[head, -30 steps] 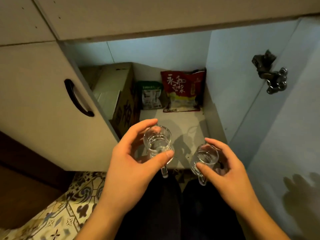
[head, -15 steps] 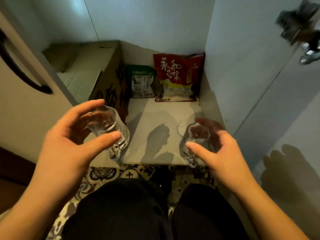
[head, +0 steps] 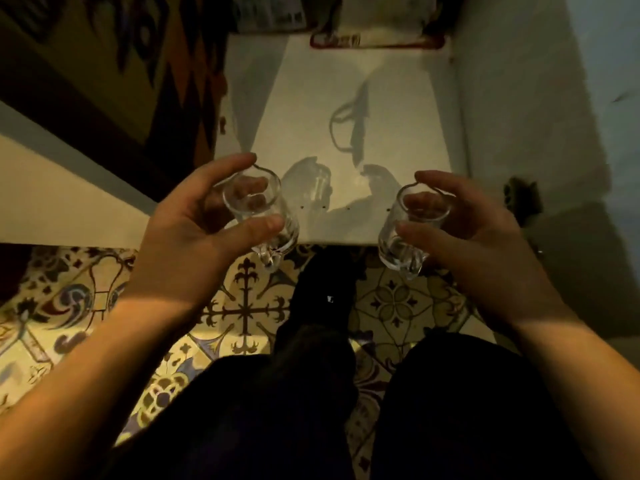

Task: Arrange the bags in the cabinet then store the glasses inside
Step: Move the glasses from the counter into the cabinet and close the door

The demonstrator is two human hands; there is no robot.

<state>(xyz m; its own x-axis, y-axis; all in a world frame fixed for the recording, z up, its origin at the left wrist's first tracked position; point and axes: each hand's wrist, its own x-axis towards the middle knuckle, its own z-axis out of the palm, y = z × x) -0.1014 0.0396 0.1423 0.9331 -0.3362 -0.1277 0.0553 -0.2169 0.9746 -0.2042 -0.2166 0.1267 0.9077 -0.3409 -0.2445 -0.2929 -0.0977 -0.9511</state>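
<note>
Left hand (head: 194, 237): centre left, thumb and fingers curled round left glass (head: 261, 216).
Right hand (head: 485, 237): centre right, gripping right glass (head: 412, 230) likewise.
Glasses: over front edge of cabinet floor (head: 346, 109).
Bags: red bag (head: 377, 41) at top edge, mostly cropped.

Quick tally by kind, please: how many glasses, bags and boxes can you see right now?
Glasses: 2, one in the left hand (left glass) and one in the right hand (right glass).
Bags: 2, only bottom edges visible: red bag, other bag.
Boxes: 1, cardboard box.
Total: 5.
</note>
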